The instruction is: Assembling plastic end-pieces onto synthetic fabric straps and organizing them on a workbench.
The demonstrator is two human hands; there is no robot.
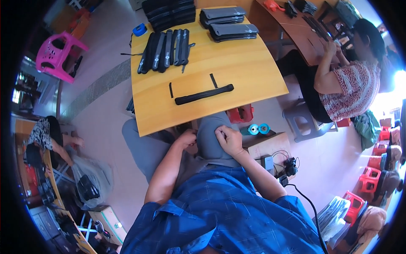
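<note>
My right hand [229, 140] rests on my grey-trousered knee, its fingers curled in with nothing seen in them. Beside the inner side of that leg, my left hand [188, 139] is closed too, its fingertips partly turned away from view. Both hands are below the near edge of the yellow wooden table [165, 114]. On the tabletop, apart from my hands, a long black padded strip [204, 94] lies slightly slanted. Beyond it lie two short, narrow black strips, a left strip [171, 89] and a right strip [213, 81].
Several grey-black padded sleeves [163, 51] lie in a row farther back, near a blue tape measure [139, 29]. Stacked grey pieces [234, 31] occupy the back right. A co-worker [351, 80] sits at the right. Cables and a wooden box [270, 148] stand by my right leg.
</note>
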